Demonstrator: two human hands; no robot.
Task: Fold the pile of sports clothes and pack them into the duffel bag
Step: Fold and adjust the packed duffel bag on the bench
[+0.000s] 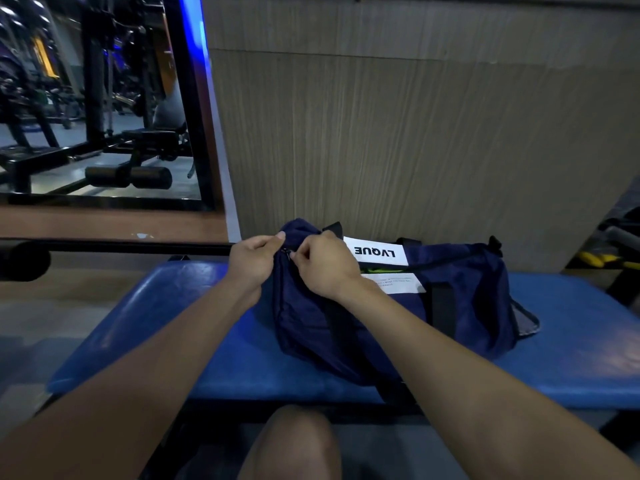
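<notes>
The zip pull is being pinched between the curled thumb and forefinger of the right hand, at the end of the duffel bag that is lying toward nine o'clock. The navy fabric at that same end is being gripped by the curled fingers of the left hand, which is sitting just beside the right hand, at its nine o'clock, so that the cloth is being held taut against the pull. From the fingers toward three o'clock, the zip line is being left parted, and a strip of bright green cloth is showing in the gap beside the white label; whether it is folded cannot be told. The bag is lying on the blue padded bench, at twelve o'clock from the person's knee. No loose clothes are being seen anywhere on the bench, so the folding and packing are being judged as done or nearly done. What is being left, by that reading, is the closing of the zip along the top of the bag, with the pull seemingly sitting at the start of its run.
</notes>
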